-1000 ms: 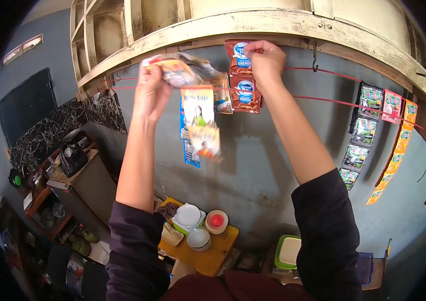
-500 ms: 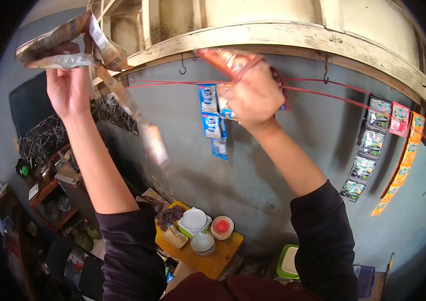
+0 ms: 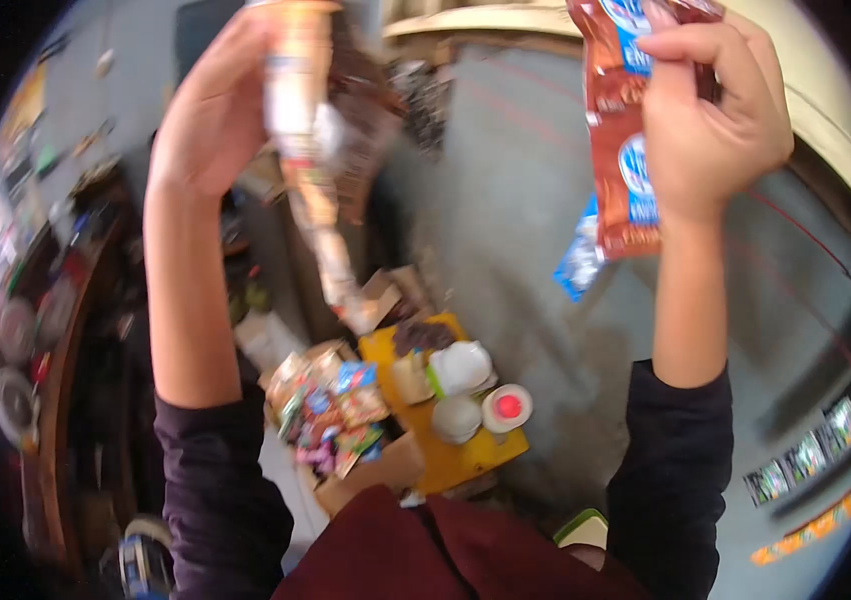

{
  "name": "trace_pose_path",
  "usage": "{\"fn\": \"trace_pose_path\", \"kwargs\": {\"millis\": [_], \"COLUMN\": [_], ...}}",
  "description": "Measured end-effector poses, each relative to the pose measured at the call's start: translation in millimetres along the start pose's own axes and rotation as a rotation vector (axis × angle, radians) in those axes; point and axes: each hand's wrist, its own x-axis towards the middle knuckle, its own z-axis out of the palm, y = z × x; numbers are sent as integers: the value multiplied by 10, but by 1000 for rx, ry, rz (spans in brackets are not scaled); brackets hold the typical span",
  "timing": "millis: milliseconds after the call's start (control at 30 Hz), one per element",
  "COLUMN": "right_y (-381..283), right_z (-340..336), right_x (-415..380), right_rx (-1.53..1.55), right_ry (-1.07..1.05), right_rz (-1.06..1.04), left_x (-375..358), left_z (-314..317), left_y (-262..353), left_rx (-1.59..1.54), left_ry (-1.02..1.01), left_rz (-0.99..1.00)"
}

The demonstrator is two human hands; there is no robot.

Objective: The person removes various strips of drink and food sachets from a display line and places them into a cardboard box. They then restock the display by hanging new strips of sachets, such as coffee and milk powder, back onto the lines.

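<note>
My left hand (image 3: 210, 110) is raised at the upper left, fingers closed on a long strip of sachets (image 3: 310, 190) that hangs down, blurred by motion. Beside that strip hangs a brown packet strip (image 3: 357, 130), also blurred. High on the right, my right hand (image 3: 720, 125) pinches a strip of brown sachets (image 3: 625, 170) with blue and white labels; it dangles beside my wrist. Behind its lower end shows a blue sachet (image 3: 580, 258). The top of the left-hand strip lies at the frame edge.
Below stands a cardboard box (image 3: 375, 470) filled with mixed sachets (image 3: 330, 410). Next to it, a yellow table (image 3: 475, 455) bears bowls and containers. Red cords (image 3: 805, 225) run along the grey wall, with black sachets (image 3: 805, 455) and orange sachets (image 3: 815, 525) hanging at right.
The view has swung down and left, bringing the box of sachets into sight. The brown sachets in my right hand now hang down as a strip; the left strip has swung closer to vertical.
</note>
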Motion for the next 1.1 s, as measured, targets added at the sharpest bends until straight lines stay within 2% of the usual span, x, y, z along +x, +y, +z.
{"fn": "trace_pose_path", "kwargs": {"millis": [100,167,200,267,333,400,467,533,567,600,633,667,733,767,800,833,867,900,933,1000,1033,1067,1100], "right_y": [-319,-570,-688,-965,-1257,-1508,-1743,-2001,-2181,-2315,-2499,-2652,-2790,-2836,-2860,-2869,-2863,-2841,-2830,-2863,-2876,-2880,-2887], "right_z": [347,492,575,742,947,1062,1130,916,764,553,363,170,-178,-266,-358,-421,-434,-420,-400,-411,-423,-437,-462], "right_x": [-556,-954,-1139,-1470,-1800,-2115,-2565,-2784,-3025,-3175,-3531,-3827,-4187,-4232,-4261,-4283,-4242,-4153,-4076,-3975,-3955,-3966,-3987], "right_rx": [701,788,810,797,789,821,858,897,872,971,1041,1074,1182,1174,1157,1142,1140,1097,1053,958,860,857,871], "right_ry": [-178,-386,-484,-665,-656,-506,-340,-292,-433,-541,-727,-870,-1176,-1176,-1165,-1156,-1165,-1083,-997,-1010,-1022,-1022,-1050], "right_rz": [609,830,906,942,1025,1037,1055,1006,1119,1176,1318,1336,1364,1372,1286,1198,1201,1125,1047,978,911,913,939], "left_x": [-340,-540,-620,-747,-854,-1023,-1302,-1791,-2139,-2520,-3014,-3553,-4262,-4580,-4744,-4632,-4406,-4275,-4282,-4309,-4286,-4141,-3998], "left_z": [-102,-151,-155,-225,-573,-703,-774,-686,-645,-526,-503,-416,-56,50,137,232,371,455,451,373,324,305,290], "left_y": [-41,-177,-206,-363,-652,-758,-902,-1000,-1084,-1168,-1323,-1490,-1676,-1731,-1762,-1694,-1535,-1453,-1482,-1584,-1624,-1579,-1512], "left_rx": [454,763,814,865,638,695,512,575,549,605,730,664,433,613,785,778,1102,1422,1421,940,803,802,522], "left_ry": [13,42,51,172,287,328,424,519,542,563,577,666,845,750,652,653,514,356,356,708,808,805,933], "left_rz": [-257,-391,-478,-594,-633,-458,-286,-233,-274,-298,-376,-579,-775,-705,-629,-636,-617,-586,-589,-773,-718,-718,-693]}}
